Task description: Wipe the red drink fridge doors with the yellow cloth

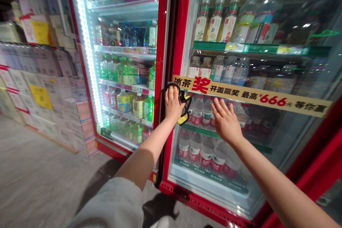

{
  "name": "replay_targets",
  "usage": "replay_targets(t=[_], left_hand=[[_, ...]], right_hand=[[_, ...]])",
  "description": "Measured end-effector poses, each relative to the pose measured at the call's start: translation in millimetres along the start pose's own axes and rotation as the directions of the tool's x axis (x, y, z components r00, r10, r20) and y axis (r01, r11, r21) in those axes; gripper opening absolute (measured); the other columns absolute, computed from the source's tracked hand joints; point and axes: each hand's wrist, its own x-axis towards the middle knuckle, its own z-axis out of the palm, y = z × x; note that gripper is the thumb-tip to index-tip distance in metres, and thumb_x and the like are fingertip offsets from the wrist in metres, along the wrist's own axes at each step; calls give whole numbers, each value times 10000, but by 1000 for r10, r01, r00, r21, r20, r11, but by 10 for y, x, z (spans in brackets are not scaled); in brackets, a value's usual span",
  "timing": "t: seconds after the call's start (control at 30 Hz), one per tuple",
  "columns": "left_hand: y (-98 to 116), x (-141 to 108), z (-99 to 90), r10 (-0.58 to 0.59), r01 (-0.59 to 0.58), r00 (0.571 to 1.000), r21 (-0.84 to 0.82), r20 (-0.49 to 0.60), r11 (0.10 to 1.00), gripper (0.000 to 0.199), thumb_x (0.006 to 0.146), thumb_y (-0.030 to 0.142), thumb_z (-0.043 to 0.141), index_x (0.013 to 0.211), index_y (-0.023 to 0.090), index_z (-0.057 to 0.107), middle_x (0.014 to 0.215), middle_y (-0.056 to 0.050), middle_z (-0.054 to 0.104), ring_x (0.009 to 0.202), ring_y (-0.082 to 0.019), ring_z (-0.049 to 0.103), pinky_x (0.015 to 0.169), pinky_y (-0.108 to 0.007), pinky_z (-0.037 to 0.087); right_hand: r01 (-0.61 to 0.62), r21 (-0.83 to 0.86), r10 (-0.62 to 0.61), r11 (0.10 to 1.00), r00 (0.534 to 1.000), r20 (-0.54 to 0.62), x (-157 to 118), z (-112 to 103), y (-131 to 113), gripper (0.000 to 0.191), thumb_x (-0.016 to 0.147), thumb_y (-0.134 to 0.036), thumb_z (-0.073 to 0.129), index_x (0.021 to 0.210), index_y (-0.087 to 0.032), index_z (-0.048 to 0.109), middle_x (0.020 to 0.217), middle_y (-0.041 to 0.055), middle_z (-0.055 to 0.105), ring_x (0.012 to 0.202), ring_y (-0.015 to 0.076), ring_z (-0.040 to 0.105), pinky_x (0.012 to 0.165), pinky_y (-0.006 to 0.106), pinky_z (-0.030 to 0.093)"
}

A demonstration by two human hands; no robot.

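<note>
My left hand is on a black and yellow object beside the red frame of a glass-door drinks fridge. Its fingers point up and curl over the object's top. To the right, my right hand lies flat against the glass door, fingers stretched out, holding nothing. Just above both hands a yellow strip with Chinese characters runs across the door. Through the glass, red-labelled water bottles stand on the lower shelves, with tea and other bottles above.
A second lit drinks fridge stands to the left. Stacked cartons with yellow signs line the far left. Grey floor lies below them. Another red frame crosses the lower right.
</note>
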Motion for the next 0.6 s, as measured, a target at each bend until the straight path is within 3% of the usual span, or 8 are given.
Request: replay_targets(t=[0.1,0.27,0.33,0.43,0.6], left_hand=[[3,-215,105,-54,53,998,-14,-14,998,792,886,266,676,1565,76,315,1634,-249,329,1554,-365,249,1268,-531,242],[-141,-1074,363,-194,195,980,-17,49,981,781,890,252,650,1546,27,291,1585,-329,352,1525,-409,296,1218,-602,298],[-191,-1256,395,-226,228,971,-22,72,973,799,875,240,663,1550,43,283,1578,-326,364,1517,-414,311,1205,-614,314],[-157,-1128,343,-181,183,980,-17,81,983,822,860,218,685,1556,49,281,1595,-318,341,1530,-413,278,1216,-608,294],[169,-474,202,-11,11,1000,8,28,1000,875,842,284,735,1579,110,298,1663,-240,271,1563,-403,181,1263,-610,163]], right_hand=[[2,4,-2,1000,1000,-3,-3,12,2,772,893,-95,467,1627,-143,231,1668,159,302,1557,326,265,1233,628,242],[-2,-13,2,1000,1000,22,5,5,0,709,906,-114,468,1596,-106,305,1666,172,304,1553,339,266,1231,626,248],[-5,-19,6,1000,1000,28,10,-3,-3,681,910,-121,472,1578,-97,343,1660,174,317,1550,340,275,1233,620,247],[-10,-14,11,1000,999,31,16,-7,-7,668,909,-117,471,1568,-98,365,1653,175,331,1547,339,282,1233,621,244],[-19,12,18,1000,999,35,33,-10,-15,690,895,-84,458,1577,-123,363,1668,151,302,1557,321,265,1247,610,226]])
